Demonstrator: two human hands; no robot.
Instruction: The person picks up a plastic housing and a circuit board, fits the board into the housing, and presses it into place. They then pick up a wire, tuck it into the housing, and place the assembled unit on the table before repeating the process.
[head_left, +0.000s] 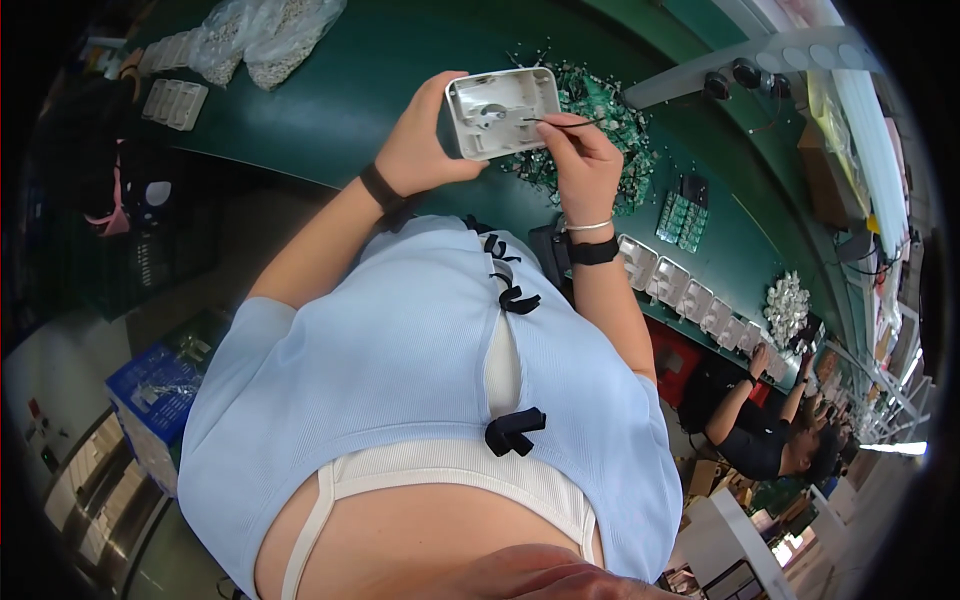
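Observation:
My left hand [430,140] grips a white rectangular plastic housing [532,92] by its left side, tilted so its open inside faces me. Ribs and a small silvery, rounded part [490,117] show within it. My right hand [588,165] is at the housing's right edge, its fingertips pinching a thin dark rod-like tool [575,124]. One end of the tool reaches into the housing; whether it touches the silvery part I cannot tell. Behind the housing and my right hand spreads a heap of small green circuit boards [615,125], partly hidden by both.
The green table [390,60] carries bags of pale small parts [285,40] and white housings [175,104] at the far left. To the right lie a green board panel [683,220], a row of white housings [668,280] and a silvery pile [787,308]. A co-worker [750,420] sits farther right.

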